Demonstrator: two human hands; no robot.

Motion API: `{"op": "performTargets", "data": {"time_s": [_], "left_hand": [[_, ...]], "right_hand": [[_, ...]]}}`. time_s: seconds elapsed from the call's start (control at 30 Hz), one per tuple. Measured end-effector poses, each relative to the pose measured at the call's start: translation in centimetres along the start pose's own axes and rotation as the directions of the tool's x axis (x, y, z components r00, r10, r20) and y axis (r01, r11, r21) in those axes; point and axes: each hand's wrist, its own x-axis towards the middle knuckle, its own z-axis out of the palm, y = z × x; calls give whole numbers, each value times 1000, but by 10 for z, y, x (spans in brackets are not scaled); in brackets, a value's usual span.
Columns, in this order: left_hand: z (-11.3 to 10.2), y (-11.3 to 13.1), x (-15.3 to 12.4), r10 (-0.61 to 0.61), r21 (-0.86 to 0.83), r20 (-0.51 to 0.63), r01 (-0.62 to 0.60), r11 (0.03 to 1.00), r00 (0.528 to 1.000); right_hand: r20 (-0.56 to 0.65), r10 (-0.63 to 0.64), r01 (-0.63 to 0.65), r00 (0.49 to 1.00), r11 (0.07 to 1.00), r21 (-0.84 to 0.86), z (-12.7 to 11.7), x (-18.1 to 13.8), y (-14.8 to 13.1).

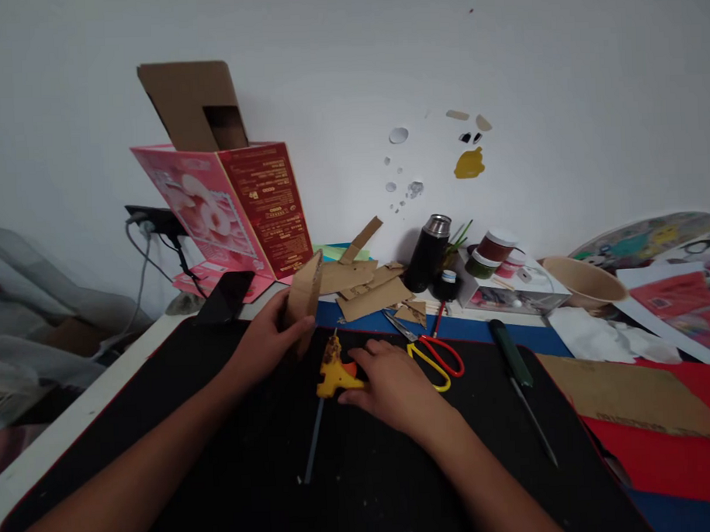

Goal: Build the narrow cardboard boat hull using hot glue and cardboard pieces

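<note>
My left hand (269, 331) grips a folded piece of cardboard (305, 289) and holds it on edge, with the thumb on its near side. To its right, my right hand (391, 381) is closed around the handle of a yellow hot glue gun (331, 374). The glue gun's dark, stained nozzle points away from me, close to the cardboard but apart from it. A pale glue stick (313, 442) sticks out of its back end toward me. Just beyond my right hand lie scissors (434, 360) with red and yellow handles.
A black mat (362, 483) covers the desk. Cardboard scraps (371, 292), a black thermos (428, 256) and paint jars (494, 253) stand along the wall. A green-handled knife or screwdriver (513, 357) lies right. A phone (226, 296) and pink box (213, 201) are left.
</note>
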Motion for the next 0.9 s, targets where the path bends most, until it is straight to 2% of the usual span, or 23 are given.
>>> {"op": "performTargets", "data": {"time_s": [0.07,0.17,0.27,0.37,0.5,0.63,0.7,0.73,0.8,0.9], "left_hand": [[-6,-7,-5,-56,-49,-1,56,997,998],[-15,-11,-14,-121,-204,-59,106,973,991],[-20,-9,-21,-199,-381,-89,151,912,976],[-19,-7,-26,-231,-459,-72,174,871,970],[-19,-6,-29,-194,-423,-74,146,894,978],[-28,-6,-29,-110,-229,-199,63,971,974],[-32,-5,-30,-71,-119,-216,46,992,974],[-33,-5,-30,-58,-68,-202,45,997,978],[-34,-6,-31,-27,32,-169,33,999,985],[-30,-6,-33,12,169,-144,12,986,989]], "right_hand": [[43,1,1,999,999,-49,0,1,-3],[82,-7,15,997,995,-94,0,1,-7],[78,-13,20,997,996,-91,1,3,-9],[53,-15,19,998,996,-81,4,4,-8],[-32,32,-30,999,997,66,12,6,-1],[-164,98,-31,982,930,367,20,10,7],[-183,198,-54,963,805,591,22,13,10],[-183,252,-53,950,708,704,23,14,10],[-114,332,-49,936,446,894,20,15,11],[-81,416,43,906,100,994,11,16,11]]}}
